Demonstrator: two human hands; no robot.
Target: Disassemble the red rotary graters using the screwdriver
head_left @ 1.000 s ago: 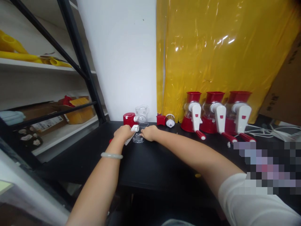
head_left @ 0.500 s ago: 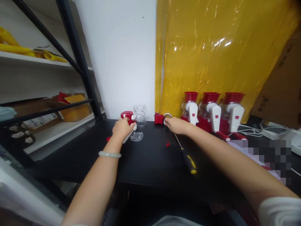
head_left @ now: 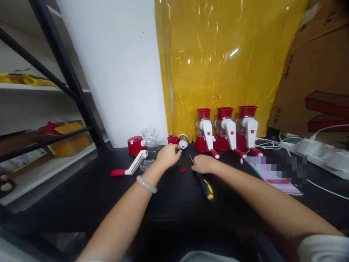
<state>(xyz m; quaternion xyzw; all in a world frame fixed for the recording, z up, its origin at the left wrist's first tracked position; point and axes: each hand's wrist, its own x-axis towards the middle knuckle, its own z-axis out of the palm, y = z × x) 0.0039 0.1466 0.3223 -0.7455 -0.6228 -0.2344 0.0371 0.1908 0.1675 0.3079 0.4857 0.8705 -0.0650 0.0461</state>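
My right hand (head_left: 204, 163) is closed around the thin shaft of a black-and-yellow screwdriver (head_left: 206, 187), which lies on the black table; its tip shows past my fingers. My left hand (head_left: 168, 156) hovers over the table with fingers loosely bent, a small gap between them and nothing visible inside. Just beyond it are a small red part (head_left: 172, 139) and a grater drum (head_left: 183, 141) with a white end. A small red piece (head_left: 183, 169) lies between my hands. Left of my left hand are a white crank with red handle (head_left: 133, 165), a red base (head_left: 135, 145) and a clear housing (head_left: 149, 137).
Three assembled red-and-white rotary graters (head_left: 225, 129) stand in a row at the back right. A phone (head_left: 278, 182), white cables and a power strip (head_left: 324, 156) lie farther right. A black-framed shelf (head_left: 79, 98) bounds the left, and a clear ring-like part (head_left: 146, 165) lies beside the crank.
My left hand has left the red base and crank and moved right. My right hand has come back from the grater drum onto the screwdriver's shaft. The view has turned right.
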